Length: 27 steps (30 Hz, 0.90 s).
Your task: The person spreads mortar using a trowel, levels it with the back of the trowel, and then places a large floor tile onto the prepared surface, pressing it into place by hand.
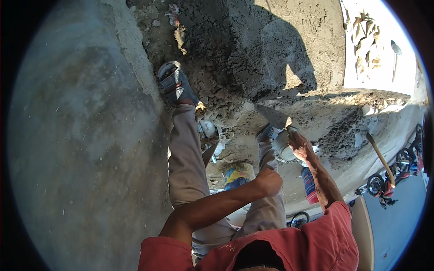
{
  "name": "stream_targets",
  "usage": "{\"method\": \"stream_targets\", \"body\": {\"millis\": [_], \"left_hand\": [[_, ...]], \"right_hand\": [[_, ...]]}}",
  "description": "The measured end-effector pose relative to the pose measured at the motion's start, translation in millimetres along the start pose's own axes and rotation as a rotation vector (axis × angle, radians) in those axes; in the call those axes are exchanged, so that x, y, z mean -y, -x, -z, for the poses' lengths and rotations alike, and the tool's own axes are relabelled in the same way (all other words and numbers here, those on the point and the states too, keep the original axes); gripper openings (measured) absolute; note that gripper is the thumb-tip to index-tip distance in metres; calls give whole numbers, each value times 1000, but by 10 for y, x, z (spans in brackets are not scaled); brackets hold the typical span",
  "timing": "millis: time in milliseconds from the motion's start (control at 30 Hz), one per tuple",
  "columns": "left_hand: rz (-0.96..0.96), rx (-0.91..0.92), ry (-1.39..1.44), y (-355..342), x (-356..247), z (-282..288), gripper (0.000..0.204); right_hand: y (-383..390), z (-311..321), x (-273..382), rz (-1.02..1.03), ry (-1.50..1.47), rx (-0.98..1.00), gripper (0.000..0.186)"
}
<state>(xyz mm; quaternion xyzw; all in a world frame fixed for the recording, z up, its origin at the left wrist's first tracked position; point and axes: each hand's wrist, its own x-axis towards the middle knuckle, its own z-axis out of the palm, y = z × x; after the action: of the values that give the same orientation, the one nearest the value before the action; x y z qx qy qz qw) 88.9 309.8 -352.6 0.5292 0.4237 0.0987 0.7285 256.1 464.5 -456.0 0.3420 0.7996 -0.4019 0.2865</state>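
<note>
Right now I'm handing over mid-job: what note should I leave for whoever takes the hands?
Right hand: shut on the trowel, blade toward the mortar heap.
Left hand: a fist resting on a bent knee, nothing seen in it.
Done: the wall on the left looks coated grey.
Left: much of the heap lies unused on the ground.

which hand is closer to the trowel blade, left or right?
Right. The right hand grips the handle of the trowel, directly behind the blade. The left hand rests on the person's knee, lower in the picture and clear of the blade.
</note>
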Motion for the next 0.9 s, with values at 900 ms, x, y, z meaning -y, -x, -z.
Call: {"method": "stream_targets", "body": {"millis": [900], "left_hand": [[181, 366, -92, -77, 59, -272, 41]], "right_hand": [[-1335, -970, 602, -3, -660, -6, 44]]}}
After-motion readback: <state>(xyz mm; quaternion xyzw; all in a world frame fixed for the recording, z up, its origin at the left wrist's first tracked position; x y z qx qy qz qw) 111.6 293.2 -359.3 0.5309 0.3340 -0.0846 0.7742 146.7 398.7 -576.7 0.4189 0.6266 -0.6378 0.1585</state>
